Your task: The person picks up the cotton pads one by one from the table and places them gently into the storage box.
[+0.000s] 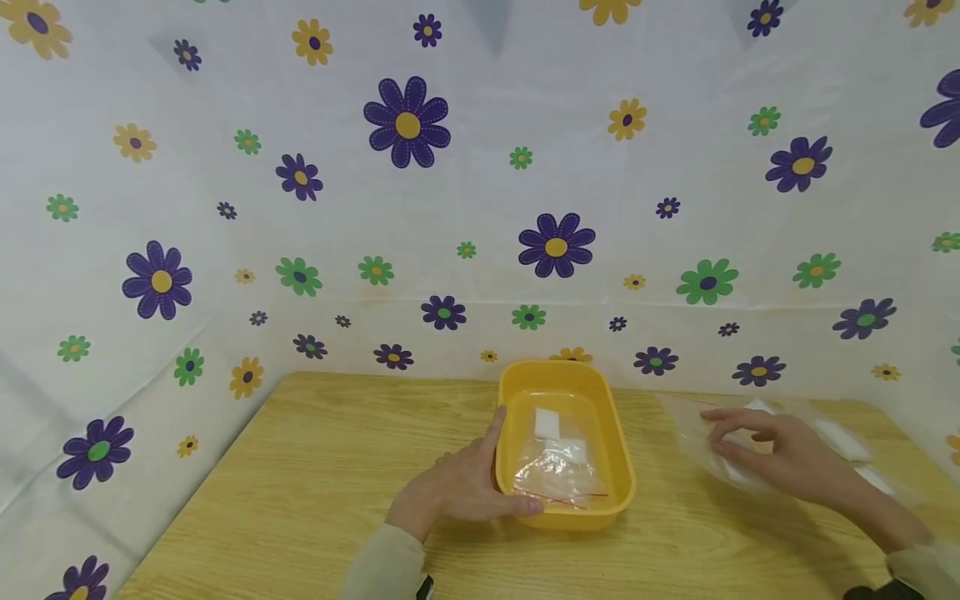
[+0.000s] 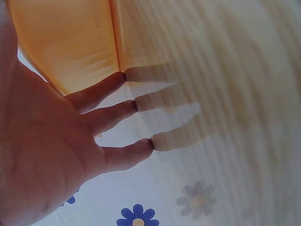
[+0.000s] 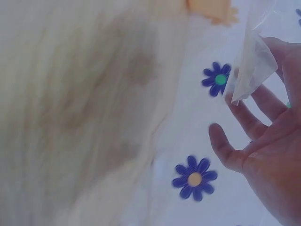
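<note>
Pinching a thin clear bag, the right hand is to the right of the yellow bin. White pieces in clear plastic are farther right of the bin, by that hand. On the left of the bin, the left hand is spread wide and touches its side, with the thumb at the front rim. Inside the bin are clear bags with red lines and white squares. Under the bin is a wooden counter, and behind it hangs a flowery cloth.

Tabletop booth: flower-print sheeting behind wood-grain table.
</note>
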Available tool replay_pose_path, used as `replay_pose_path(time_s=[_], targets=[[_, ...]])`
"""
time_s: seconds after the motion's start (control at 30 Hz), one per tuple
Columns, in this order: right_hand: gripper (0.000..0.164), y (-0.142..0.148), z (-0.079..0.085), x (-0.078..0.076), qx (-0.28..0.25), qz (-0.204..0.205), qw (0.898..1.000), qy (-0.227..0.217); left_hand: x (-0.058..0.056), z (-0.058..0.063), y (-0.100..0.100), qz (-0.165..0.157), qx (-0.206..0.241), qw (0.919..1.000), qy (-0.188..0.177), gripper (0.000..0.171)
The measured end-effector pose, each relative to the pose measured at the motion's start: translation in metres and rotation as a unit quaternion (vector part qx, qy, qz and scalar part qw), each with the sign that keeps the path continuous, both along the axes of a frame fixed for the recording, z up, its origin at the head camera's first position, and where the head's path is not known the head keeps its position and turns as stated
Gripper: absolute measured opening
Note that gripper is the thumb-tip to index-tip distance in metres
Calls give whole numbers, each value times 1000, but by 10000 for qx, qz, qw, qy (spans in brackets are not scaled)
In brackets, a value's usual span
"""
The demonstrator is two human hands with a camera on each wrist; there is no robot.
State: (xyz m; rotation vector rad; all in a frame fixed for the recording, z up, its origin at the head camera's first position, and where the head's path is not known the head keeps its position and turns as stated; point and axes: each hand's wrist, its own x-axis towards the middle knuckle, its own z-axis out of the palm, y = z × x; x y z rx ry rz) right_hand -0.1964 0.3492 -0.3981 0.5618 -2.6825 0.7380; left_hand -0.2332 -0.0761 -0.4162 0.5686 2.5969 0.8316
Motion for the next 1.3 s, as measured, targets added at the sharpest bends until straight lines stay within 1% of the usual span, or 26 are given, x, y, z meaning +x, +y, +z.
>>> replay_pose_path(time_s=[0.17, 0.3, 0.37, 0.5, 0.57, 0.7, 0.87, 0.97, 1.13, 1.3], targets=[[24, -18, 11, -6, -42, 163, 9999, -29, 0, 1, 0, -23, 54, 10000, -9, 135], [20, -32, 17, -11, 45, 93, 9999, -119, 0, 1, 0, -49, 99, 9999, -19, 134], [20, -39, 18, -14, -33, 90, 9999, -96, 0, 0, 0, -54, 95, 9999, -19, 134], [21, -54, 19, -21, -343, 225, 9991, 68, 0, 0, 0, -36, 52, 10000, 3, 135], [20, -62, 20, -23, -473, 285, 9985, 66, 0, 0, 0, -30, 28, 10000, 7, 135], [17, -76, 22, -27, -566, 351, 9978, -54, 0, 1, 0, -31, 15, 10000, -6, 134], [14, -90, 25, -28, -526, 493, 9973, -141, -1, 1, 0, -76, 28, 10000, 12, 133], [13, -97, 26, -30, -481, 490, 9976, -119, -1, 2, 0, -78, 56, 10000, 11, 134], [13, -108, 24, -34, -460, 558, 9974, 22, -1, 3, 0, -76, 90, 9999, -23, 134], [12, -119, 22, -36, -418, 571, 9975, 4, -1, 4, 0, -74, 77, 9999, -36, 133]])
